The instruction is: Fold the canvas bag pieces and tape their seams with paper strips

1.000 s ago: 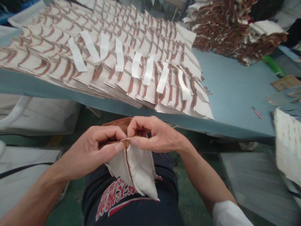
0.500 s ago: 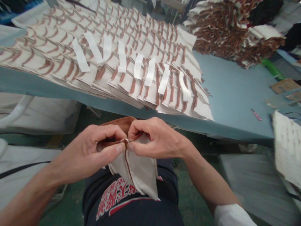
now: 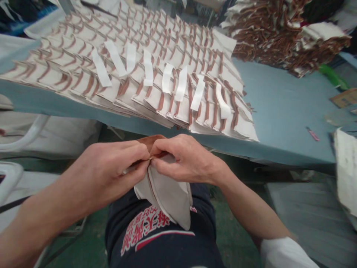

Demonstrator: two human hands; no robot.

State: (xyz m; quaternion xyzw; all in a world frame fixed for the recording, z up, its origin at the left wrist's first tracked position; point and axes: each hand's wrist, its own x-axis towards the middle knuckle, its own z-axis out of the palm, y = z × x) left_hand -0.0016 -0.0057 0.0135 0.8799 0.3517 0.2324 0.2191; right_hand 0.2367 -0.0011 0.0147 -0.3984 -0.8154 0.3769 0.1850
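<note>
Between both hands hangs a sewn fabric piece, off-white with a brown band along its top and a seam down the middle. My left hand pinches the top edge just left of that seam. From the other side, my right hand pinches the same edge, its thumb and forefinger meeting the left fingertips at the seam. The lower part of the piece dangles over a dark apron with red lettering. Fingers hide most of the brown band.
A blue table stands ahead, bearing overlapping rows of similar off-white pieces with several white strips on top. A tall heap of brown-and-white pieces stands at back right. A small pink tool lies on the table's right.
The left hand has turned and closed in, its fingertips now tight against the right hand's at the seam. The fabric piece sits slightly higher; the view has shifted a little.
</note>
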